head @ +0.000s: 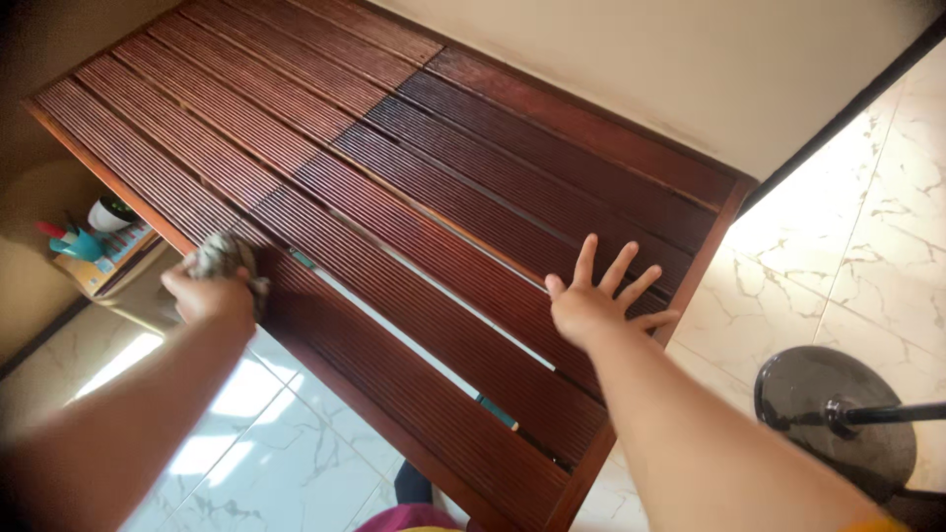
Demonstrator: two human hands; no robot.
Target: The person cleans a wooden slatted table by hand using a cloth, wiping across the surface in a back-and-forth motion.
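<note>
Right hand [591, 307] flat with fingers spread wide on the dark red slatted wooden panel [434, 217], holding nothing, left hand [209, 294] at the panel's near left edge, its grip closed around a grey cloth [225, 256] pressed on the slats, black round stand base [838, 414] right of the panel, small shelf with cups [99, 241] beyond its left edge

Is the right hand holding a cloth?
No, the right hand lies open on the slatted wooden panel; the left hand grips the cloth.

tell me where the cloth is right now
The grey cloth is at the left of the head view, bunched under the left hand on the slatted wooden panel, near its left edge.
</note>
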